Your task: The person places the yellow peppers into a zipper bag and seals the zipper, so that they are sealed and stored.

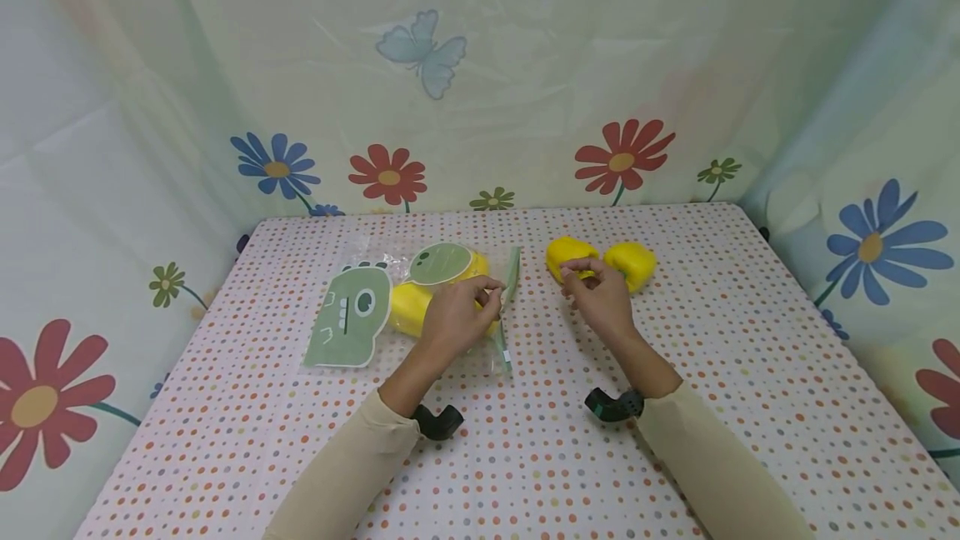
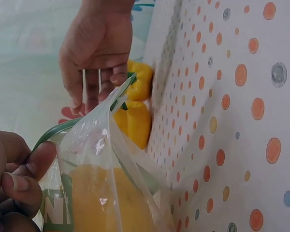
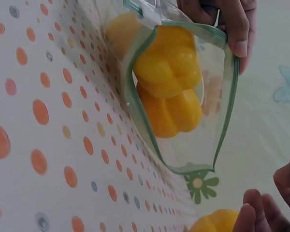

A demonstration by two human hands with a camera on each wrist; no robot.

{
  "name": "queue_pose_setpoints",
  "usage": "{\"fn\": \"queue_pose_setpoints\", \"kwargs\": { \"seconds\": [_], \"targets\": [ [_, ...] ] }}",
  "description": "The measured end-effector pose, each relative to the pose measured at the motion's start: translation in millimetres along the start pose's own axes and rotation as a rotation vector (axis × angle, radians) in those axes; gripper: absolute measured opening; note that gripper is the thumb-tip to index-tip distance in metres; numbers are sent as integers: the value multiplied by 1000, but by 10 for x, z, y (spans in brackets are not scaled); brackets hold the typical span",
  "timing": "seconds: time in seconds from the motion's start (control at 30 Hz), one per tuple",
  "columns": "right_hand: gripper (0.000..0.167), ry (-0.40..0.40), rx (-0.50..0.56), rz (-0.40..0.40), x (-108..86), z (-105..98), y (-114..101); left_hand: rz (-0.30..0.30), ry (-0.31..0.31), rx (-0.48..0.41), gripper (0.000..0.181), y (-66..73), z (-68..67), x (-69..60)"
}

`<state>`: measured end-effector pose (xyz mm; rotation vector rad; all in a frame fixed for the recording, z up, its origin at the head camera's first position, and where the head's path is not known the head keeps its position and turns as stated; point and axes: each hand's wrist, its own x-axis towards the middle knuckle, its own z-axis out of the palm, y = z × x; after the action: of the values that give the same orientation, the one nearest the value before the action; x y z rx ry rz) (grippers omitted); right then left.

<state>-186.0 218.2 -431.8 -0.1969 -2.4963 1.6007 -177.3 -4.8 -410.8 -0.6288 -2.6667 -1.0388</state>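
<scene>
A clear zip bag (image 1: 352,319) with a green one-eyed monster print lies on its side on the table, its mouth facing right. Several yellow bell peppers (image 3: 169,63) are inside it. My left hand (image 1: 459,315) pinches the upper edge of the mouth between thumb and fingers, and the green-rimmed opening (image 3: 222,130) gapes. To the right, my right hand (image 1: 602,300) hovers by two loose yellow bell peppers, a left one (image 1: 567,252) and a right one (image 1: 633,263). Its fingers are loosely bent with nothing between them. In the head view it partly covers the left pepper.
The table has a white cloth with coloured dots (image 1: 540,457). Behind it and at both sides hang curtains printed with flowers and a butterfly (image 1: 423,52). A white slider (image 3: 149,15) sits on the bag's zip.
</scene>
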Motion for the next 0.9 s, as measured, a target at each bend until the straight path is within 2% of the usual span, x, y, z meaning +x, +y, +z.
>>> {"fn": "queue_pose_setpoints", "kwargs": {
  "seconds": [0.17, 0.3, 0.43, 0.6, 0.9],
  "targets": [
    [26, 64, 4, -33, 50, -14, 33, 9, 0, -6, 22, -4, -11, 1],
    [38, 93, -79, -62, 118, -20, 49, 17, -2, -16, 22, -5, -21, 1],
    [56, 66, -169, -58, 185, -18, 68, 18, -5, -7, 22, -11, -25, 0],
    [72, 11, -202, -16, 274, -13, 99, 18, -13, -9, 22, -7, -31, 0],
    [77, 0, -264, 2, 414, 28, 120, -4, -22, -11, 22, 13, -50, 1]
  ]
}}
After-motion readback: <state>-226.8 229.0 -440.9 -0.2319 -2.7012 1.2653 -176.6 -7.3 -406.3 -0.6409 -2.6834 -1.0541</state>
